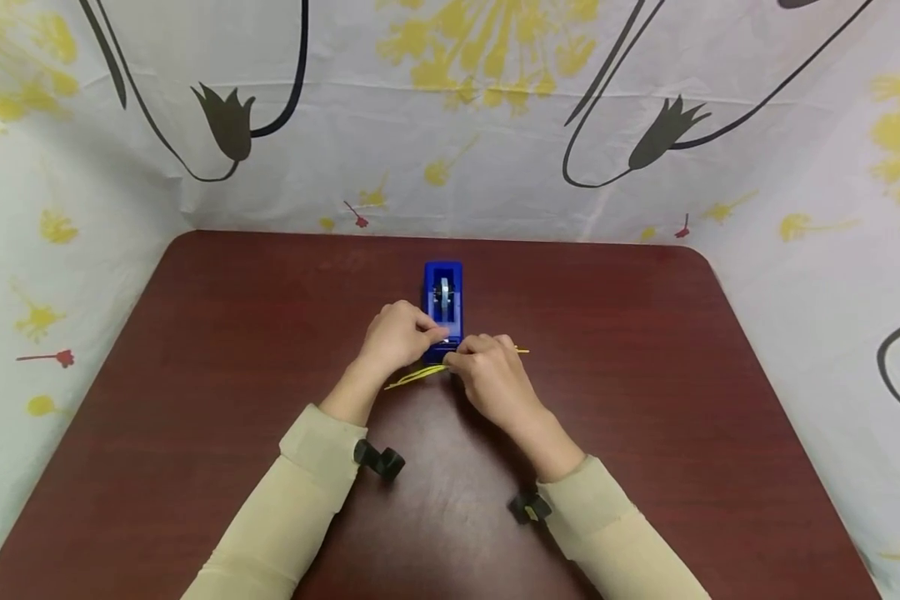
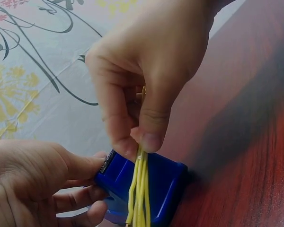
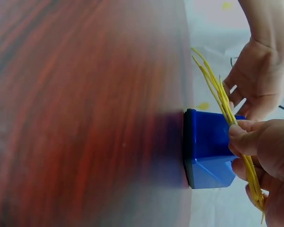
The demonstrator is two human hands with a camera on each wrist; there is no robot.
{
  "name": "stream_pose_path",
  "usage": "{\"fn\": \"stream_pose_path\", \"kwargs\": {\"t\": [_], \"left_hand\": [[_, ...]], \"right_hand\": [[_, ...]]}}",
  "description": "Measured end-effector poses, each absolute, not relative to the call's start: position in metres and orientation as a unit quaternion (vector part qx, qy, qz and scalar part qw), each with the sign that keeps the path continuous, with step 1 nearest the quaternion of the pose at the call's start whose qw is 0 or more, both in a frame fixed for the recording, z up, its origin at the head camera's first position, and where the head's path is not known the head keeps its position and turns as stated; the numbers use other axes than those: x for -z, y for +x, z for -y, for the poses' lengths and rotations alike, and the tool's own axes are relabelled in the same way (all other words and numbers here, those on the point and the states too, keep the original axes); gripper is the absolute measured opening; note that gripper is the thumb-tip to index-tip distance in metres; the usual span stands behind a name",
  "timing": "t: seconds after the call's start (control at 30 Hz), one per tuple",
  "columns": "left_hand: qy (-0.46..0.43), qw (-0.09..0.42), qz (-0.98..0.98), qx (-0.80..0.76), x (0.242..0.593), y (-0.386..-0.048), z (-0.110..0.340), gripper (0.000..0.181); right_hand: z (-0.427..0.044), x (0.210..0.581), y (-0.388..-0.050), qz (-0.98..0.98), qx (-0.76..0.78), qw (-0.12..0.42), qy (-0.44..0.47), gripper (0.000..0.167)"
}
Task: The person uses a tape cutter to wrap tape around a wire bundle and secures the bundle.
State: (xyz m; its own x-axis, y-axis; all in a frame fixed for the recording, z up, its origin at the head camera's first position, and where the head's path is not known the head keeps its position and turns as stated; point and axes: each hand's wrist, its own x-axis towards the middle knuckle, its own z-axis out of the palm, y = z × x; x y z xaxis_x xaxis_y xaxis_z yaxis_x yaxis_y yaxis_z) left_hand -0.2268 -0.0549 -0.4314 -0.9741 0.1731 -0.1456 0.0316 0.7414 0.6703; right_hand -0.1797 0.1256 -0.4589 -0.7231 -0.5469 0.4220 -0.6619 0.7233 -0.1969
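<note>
A blue tape dispenser with a roll in its well stands on the table. At its front end my left hand pinches at the serrated cutter between thumb and fingers. Whether clear tape lies between those fingertips is too small to tell. My right hand grips a bundle of thin yellow wires between thumb and fingers, just in front of the dispenser. Loose wire ends stick out on both sides of that hand; the right wrist view shows the yellow wires passing close by the dispenser's blue front.
The dark red-brown tabletop has rounded far corners. A white sheet with yellow and grey flower prints hangs behind it and along both sides. A small black camera is worn on the left wrist and another black camera on the right.
</note>
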Motion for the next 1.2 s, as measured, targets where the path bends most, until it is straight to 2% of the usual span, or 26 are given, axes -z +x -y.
{"fn": "stream_pose_path", "kwargs": {"t": [0.17,0.63,0.93,1.2], "left_hand": [[0.047,0.103,-0.927,-0.358,0.432,-0.226,0.056,0.023],[0.054,0.044,-0.928,-0.365,0.44,-0.216,0.059,0.027],[0.068,-0.031,-0.936,-0.344,0.435,-0.2,0.071,0.026],[0.136,-0.002,-0.93,-0.341,0.422,-0.184,0.076,0.024]], "right_hand": [[-0.124,0.458,-0.176,0.906,-0.175,0.176,0.344,0.018],[-0.126,0.453,-0.172,0.879,-0.226,0.236,0.346,0.019],[-0.128,0.454,-0.169,0.869,-0.246,0.258,0.344,0.013],[-0.128,0.449,-0.169,0.853,-0.265,0.288,0.346,0.01]]}}
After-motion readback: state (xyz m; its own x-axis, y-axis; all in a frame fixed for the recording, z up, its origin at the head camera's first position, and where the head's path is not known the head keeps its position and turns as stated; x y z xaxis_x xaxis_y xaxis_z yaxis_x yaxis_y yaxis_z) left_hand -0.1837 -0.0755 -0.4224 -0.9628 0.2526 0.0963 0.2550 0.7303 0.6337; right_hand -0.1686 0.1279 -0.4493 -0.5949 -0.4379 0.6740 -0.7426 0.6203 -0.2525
